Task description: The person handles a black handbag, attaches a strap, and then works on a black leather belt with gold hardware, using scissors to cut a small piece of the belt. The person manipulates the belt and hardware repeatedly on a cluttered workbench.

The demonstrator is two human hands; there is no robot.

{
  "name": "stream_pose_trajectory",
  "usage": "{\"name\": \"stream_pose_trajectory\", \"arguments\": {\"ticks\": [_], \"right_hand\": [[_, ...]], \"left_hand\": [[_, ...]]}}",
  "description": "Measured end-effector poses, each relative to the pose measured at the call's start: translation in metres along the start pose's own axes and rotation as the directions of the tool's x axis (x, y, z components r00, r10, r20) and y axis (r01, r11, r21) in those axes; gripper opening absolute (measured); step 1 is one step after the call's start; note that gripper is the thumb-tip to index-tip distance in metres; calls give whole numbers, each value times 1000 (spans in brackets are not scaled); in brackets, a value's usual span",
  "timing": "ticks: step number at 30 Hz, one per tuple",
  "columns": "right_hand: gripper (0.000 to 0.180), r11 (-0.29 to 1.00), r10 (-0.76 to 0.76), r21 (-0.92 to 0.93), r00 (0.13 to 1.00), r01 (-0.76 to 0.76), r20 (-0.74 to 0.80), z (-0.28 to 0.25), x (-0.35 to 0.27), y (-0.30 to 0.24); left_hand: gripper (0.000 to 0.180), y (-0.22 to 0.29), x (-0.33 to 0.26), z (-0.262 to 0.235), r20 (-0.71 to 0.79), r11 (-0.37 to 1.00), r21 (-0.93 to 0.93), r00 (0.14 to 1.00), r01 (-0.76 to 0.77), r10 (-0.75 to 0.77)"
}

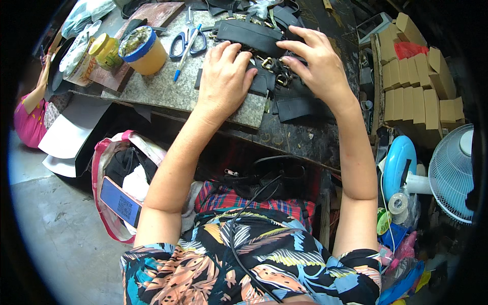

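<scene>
A black strap (249,35) lies on the workbench (284,136), just beyond the person's two hands and partly over the edge of a gray stone slab (175,96). The left hand (223,76) is palm down on the near side of the strap, its thumb apart from the bent fingers; whether it pinches anything cannot be told, since the fingertips are partly hidden. The right hand (317,63) is spread, thumb and forefinger apart, with the forefinger at the strap's right end. Between the hands sit metal buckles (268,62), and nearer the person are flat black pieces (300,108).

Left of the left hand, blue-handled scissors (189,19) lie on the slab with a pen (186,54) across them. Farther left stand a blue-rimmed tub (149,57) and a yellow-lidded jar (107,58).

Below the bench are a checked cloth (284,207) and, to the left, a pink-and-white bag (95,168) with a phone (120,202) at its front. To the right, small cardboard boxes (412,104) are stacked above a fan (455,173). At the far left is another person in pink (31,124).
</scene>
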State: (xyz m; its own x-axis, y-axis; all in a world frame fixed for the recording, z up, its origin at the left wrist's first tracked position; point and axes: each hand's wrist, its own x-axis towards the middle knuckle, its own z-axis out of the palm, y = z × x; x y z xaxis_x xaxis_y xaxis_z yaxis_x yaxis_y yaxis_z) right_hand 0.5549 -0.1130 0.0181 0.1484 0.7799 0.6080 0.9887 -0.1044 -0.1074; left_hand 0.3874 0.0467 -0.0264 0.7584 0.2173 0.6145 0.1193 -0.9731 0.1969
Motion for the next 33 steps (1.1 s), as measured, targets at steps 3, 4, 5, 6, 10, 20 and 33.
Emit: {"name": "stream_pose_trajectory", "arguments": {"ticks": [3,4,5,6,10,20,33], "right_hand": [[26,992,90,82,995,-93,37,-15,-26,-15],[23,988,112,105,993,-113,22,-17,-35,-20],[22,989,114,92,993,-114,8,-17,-42,-24],[20,990,116,82,993,-115,-10,-17,-48,-28],[25,996,83,-18,996,-83,-19,-23,-70,-40],[16,996,-92,-30,988,89,-123,-29,-77,-51],[15,998,-56,-28,994,53,-96,-29,-96,-58]], "left_hand": [[32,0,0,0,-15,1000,15,1000,-19,19],[31,0,1,0,-23,1000,15,999,-25,25],[30,0,1,-2,-45,999,10,998,-34,35],[26,1,4,-4,-113,996,13,990,-89,90],[26,12,3,-21,-243,979,-33,952,-202,188],[23,69,-11,-39,17,828,-537,979,-163,204],[11,93,-14,-33,255,739,-641,965,209,-51]]}}
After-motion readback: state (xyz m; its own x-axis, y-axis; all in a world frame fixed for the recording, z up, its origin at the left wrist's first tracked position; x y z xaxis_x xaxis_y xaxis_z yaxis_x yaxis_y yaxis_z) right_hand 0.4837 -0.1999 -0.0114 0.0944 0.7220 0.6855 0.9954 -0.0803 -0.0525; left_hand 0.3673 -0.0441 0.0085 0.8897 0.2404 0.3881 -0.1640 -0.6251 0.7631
